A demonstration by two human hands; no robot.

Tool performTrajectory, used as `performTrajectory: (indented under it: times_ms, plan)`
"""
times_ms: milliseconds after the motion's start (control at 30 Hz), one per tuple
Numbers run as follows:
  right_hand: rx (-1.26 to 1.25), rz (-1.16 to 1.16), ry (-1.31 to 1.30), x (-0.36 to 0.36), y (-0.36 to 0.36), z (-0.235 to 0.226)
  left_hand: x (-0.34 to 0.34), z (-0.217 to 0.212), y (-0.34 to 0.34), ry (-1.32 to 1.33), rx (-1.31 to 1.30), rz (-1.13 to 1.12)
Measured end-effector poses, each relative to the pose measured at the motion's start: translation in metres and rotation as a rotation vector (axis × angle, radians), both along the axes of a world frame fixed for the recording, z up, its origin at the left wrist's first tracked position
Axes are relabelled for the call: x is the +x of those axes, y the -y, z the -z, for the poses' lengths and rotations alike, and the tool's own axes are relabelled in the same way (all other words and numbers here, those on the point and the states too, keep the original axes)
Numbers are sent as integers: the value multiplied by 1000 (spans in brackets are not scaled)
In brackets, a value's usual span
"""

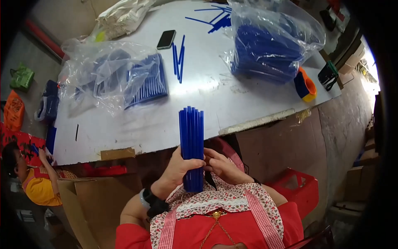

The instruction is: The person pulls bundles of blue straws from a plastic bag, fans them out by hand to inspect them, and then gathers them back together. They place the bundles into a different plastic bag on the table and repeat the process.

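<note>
A flowered apron (236, 195) is nearest. Beyond it, the left hand (181, 167) wraps a bundle of slim, glossy, dark-blue sticks (191, 135), far ends uneven; just right, the right hand (226, 168) curls, whether pinching anything I cannot tell. Farther stands a white table (124, 128).

- A white-topped worktable (120, 128), its near edge chipped, fills the centre.
- Worn grey-brown floor (344, 108) extends at right.
- Bright light (370, 64) shows at the right rim.
- A red crate (296, 193) stands lower right.
</note>
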State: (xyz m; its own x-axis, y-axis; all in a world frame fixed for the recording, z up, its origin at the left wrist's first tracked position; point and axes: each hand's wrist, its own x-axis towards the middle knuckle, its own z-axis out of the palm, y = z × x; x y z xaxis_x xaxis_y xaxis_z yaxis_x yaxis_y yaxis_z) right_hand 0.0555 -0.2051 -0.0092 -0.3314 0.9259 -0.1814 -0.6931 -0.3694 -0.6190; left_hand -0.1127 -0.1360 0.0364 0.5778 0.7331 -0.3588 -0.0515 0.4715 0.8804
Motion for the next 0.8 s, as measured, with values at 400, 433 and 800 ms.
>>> performTrajectory:
  times_ms: [400,433,800]
  plan:
    - [-265,30,-43,-6,5,33,-22,44,42,82,-506,-77]
    - [-268,31,-44,-6,4,32,-24,46,43,73,-490,-55]
    - [-321,77,-66,-4,-5,29,-38,64,37,61,-491,-220]
